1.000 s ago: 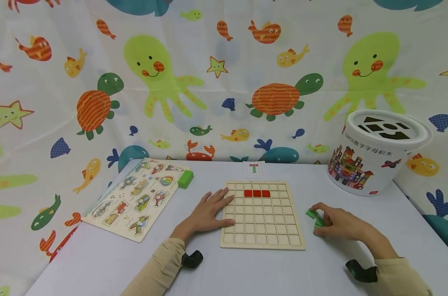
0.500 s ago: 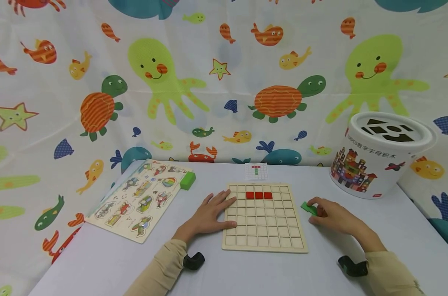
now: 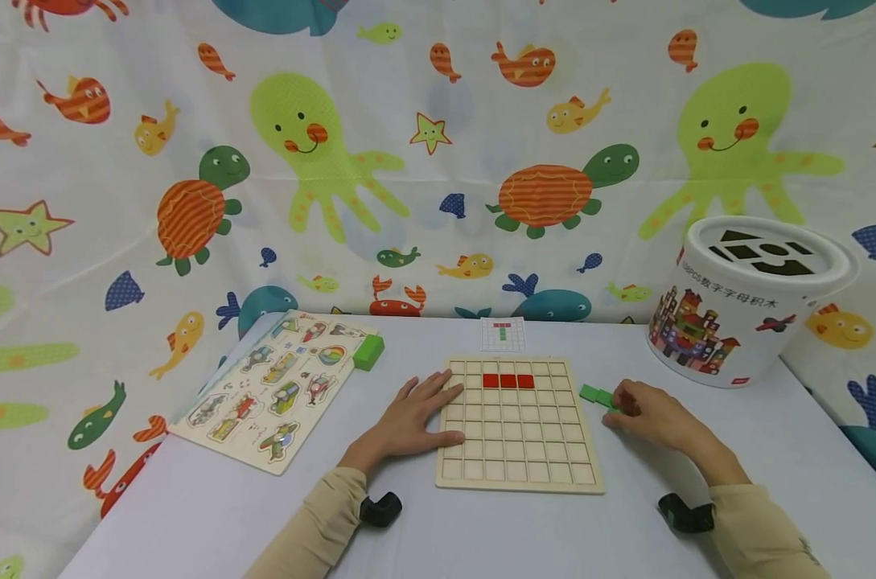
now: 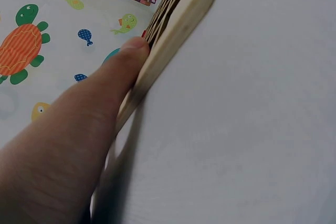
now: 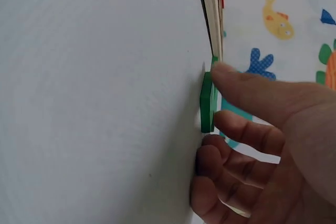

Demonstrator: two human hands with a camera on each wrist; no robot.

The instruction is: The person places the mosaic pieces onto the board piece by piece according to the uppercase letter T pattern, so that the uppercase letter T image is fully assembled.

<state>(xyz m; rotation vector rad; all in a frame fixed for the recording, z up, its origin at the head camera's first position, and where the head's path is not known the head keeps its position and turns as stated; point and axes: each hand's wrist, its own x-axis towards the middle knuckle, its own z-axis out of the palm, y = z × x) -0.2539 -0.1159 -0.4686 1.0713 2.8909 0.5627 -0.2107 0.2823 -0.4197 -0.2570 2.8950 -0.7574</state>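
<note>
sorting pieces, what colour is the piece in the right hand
Green piece, held by the right hand; clearest in head view.

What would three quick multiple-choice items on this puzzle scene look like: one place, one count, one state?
1. Where is the flat green tile?
A. on the white table just right of the wooden grid board
B. inside the white bucket
C. on the picture puzzle

2. How many red squares sit in the wooden grid board?
A. one
B. three
C. five

3. What is the left hand doing?
A. gripping a block
B. lying flat on the board's left edge
C. raised off the table

Answers: 1 A, the tile lies by the board's right edge at the right hand; 2 B, three in one row; 3 B, fingers straight on the edge.
</note>
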